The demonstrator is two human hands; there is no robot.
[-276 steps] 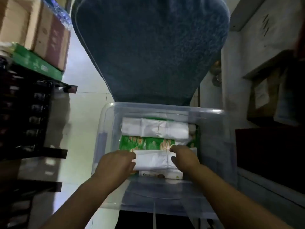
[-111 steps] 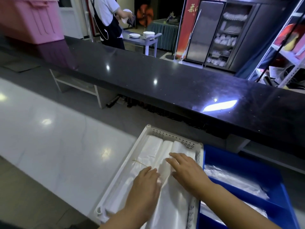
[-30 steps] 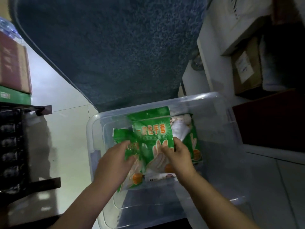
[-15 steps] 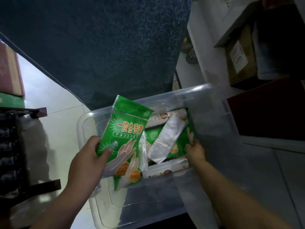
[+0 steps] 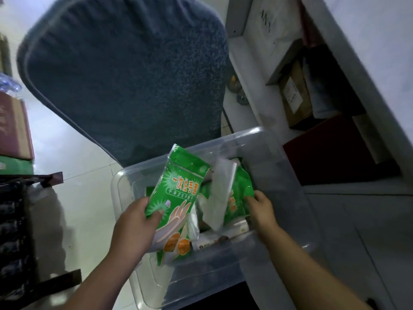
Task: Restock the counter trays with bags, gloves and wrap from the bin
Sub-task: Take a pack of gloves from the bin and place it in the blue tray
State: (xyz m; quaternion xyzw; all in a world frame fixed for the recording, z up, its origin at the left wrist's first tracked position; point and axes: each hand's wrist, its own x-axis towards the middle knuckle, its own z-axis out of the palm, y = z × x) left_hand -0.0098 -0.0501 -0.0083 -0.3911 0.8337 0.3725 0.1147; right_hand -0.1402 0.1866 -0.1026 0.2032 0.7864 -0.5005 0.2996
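Note:
A clear plastic bin [image 5: 288,175] stands on a chair seat below me. My left hand [image 5: 136,224] is shut on green packs of disposable gloves [image 5: 178,193], held up over the bin's left side. My right hand [image 5: 260,205] reaches into the bin and grips the edge of another green glove pack [image 5: 242,189]. A white folded plastic bag bundle [image 5: 218,195] leans between the two packs. White wrap boxes [image 5: 225,237] lie at the bin's bottom, partly hidden.
A blue upholstered chair back [image 5: 134,74] rises behind the bin. White shelving [image 5: 245,63] with cardboard boxes [image 5: 295,95] stands at the right. A dark rack [image 5: 13,220] and stacked cartons [image 5: 13,130] line the left. Pale floor tiles [image 5: 73,175] lie between.
Half a second ago my left hand held the glove packs at the bin's left; they now sit a little more over the bin. My right hand has closed on the second green pack.

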